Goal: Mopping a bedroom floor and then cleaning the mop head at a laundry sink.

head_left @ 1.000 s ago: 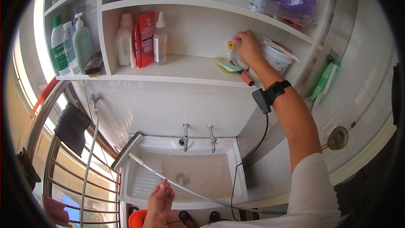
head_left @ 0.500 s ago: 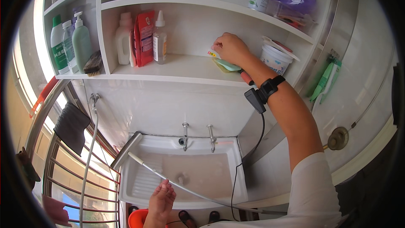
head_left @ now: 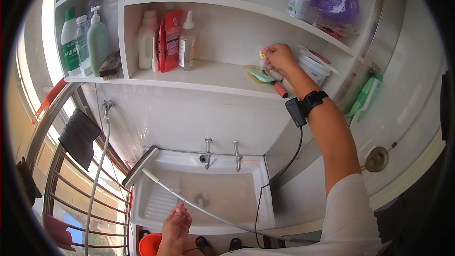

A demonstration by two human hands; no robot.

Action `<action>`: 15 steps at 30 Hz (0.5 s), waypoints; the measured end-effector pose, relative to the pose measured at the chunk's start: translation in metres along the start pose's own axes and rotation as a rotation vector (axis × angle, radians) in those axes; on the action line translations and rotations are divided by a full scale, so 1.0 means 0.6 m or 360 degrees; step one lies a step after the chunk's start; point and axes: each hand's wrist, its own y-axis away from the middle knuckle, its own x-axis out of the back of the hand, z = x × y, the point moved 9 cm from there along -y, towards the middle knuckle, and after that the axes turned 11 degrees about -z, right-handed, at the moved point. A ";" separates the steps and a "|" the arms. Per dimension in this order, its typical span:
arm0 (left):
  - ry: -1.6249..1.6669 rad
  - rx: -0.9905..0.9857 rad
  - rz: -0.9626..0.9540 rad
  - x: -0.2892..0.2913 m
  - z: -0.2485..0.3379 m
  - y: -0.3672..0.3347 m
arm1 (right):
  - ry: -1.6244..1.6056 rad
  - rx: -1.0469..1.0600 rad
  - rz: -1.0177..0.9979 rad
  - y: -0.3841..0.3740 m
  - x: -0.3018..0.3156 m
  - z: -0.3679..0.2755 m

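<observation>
My right hand (head_left: 279,59) reaches up to the lower white shelf (head_left: 204,78), with a black wrist device (head_left: 303,106) and its cable on the forearm. The fingers are closed around a slim tool whose red end (head_left: 282,91) sticks out below the hand and whose small yellow-white tip (head_left: 262,54) shows at the fingertips. A green soap dish (head_left: 258,74) lies just left of the hand, and a white tub (head_left: 313,66) stands just to the right. My left hand (head_left: 176,220) is low at the front rim of the white sink (head_left: 142,208), fingers extended, holding nothing.
A white bottle, a red pack and a clear bottle (head_left: 187,42) stand on the shelf's left part. Green bottles and a brush (head_left: 110,64) sit in the left compartment. A long-handled squeegee (head_left: 142,166) leans across the sink below two taps (head_left: 208,149). An orange bucket (head_left: 151,246) is below.
My right hand reached left over the soap dish half a second ago and has come back right, next to the white tub. My left hand has hardly moved.
</observation>
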 end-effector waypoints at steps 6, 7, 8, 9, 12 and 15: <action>-0.0010 0.0023 -0.0021 -0.021 -0.001 -0.004 | -0.0123 -0.0159 0.0122 0.012 0.007 0.018; -0.0002 0.0027 -0.0036 -0.026 -0.003 -0.005 | -0.0099 -0.0192 0.0121 0.014 0.010 0.019; -0.0003 0.0031 -0.0035 -0.026 -0.006 -0.005 | -0.0098 -0.0196 0.0122 0.017 0.012 0.020; -0.0006 0.0025 -0.0043 -0.025 -0.008 -0.007 | -0.0159 -0.0238 0.0133 0.021 0.015 0.024; -0.0007 0.0024 -0.0040 -0.023 -0.010 -0.006 | -0.0144 -0.0314 0.0160 0.030 0.025 0.024; -0.0020 0.0020 -0.0017 -0.015 -0.006 -0.003 | -0.0011 -0.0347 0.0143 0.041 0.035 0.007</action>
